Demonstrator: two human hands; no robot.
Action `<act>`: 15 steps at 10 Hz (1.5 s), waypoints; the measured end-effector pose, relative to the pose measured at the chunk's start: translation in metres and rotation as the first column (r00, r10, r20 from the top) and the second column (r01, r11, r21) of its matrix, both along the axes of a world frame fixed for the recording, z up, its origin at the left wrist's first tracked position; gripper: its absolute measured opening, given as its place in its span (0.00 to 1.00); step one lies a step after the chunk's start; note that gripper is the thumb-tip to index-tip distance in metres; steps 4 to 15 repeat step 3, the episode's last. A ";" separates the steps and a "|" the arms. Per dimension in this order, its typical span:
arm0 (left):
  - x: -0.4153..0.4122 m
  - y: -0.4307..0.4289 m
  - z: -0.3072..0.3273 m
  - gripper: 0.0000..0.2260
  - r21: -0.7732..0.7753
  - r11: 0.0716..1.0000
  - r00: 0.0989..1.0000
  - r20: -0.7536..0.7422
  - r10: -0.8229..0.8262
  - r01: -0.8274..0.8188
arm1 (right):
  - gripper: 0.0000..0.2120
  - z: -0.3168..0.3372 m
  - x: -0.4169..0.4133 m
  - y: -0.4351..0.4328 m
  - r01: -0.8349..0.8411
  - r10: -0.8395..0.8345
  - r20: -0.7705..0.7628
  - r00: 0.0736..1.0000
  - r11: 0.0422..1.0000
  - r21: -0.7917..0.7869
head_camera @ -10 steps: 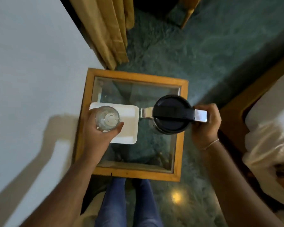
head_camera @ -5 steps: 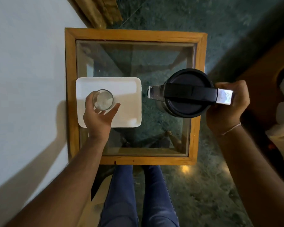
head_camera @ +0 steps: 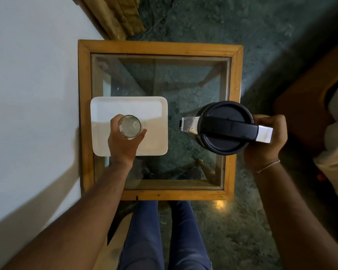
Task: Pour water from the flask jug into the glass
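A clear glass (head_camera: 129,126) stands upright over the white tray (head_camera: 144,108), seen from straight above. My left hand (head_camera: 123,145) is wrapped around it from the near side. To the right is the flask jug (head_camera: 225,128), steel with a round black lid and a metal spout pointing left toward the glass. My right hand (head_camera: 265,141) grips its handle at the table's right edge. The jug looks upright. A gap of bare glass tabletop lies between spout and tray.
The small square table (head_camera: 158,48) has a wooden frame and a glass top. A white wall (head_camera: 31,94) runs along its left side, with a curtain (head_camera: 117,14) at the far corner. My legs in blue jeans (head_camera: 164,234) are below. Wooden furniture (head_camera: 308,98) stands at the right.
The view has tilted down over the table. The glass sits nearer the tray's middle, still in my left hand. My right hand keeps the jug by the right edge.
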State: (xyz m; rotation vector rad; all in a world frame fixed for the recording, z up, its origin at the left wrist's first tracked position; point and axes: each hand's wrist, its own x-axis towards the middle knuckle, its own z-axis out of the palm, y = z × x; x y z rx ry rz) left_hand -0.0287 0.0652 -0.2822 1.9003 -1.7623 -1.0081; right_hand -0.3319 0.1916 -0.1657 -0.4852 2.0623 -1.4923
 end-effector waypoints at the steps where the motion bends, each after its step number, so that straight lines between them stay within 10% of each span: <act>1: 0.002 0.000 0.002 0.35 0.038 0.998 0.999 0.016 -0.042 0.041 | 0.10 0.003 -0.002 -0.007 -0.079 0.090 0.156 0.984 0.994 -0.072; 3: 0.009 0.012 0.064 0.51 0.140 0.988 0.995 0.053 -0.079 0.071 | 0.16 0.045 -0.008 -0.005 -0.193 0.175 0.135 0.975 0.972 0.133; 15: 0.009 0.012 0.064 0.51 0.140 0.988 0.995 0.053 -0.079 0.071 | 0.16 0.045 -0.008 -0.005 -0.193 0.175 0.135 0.975 0.972 0.133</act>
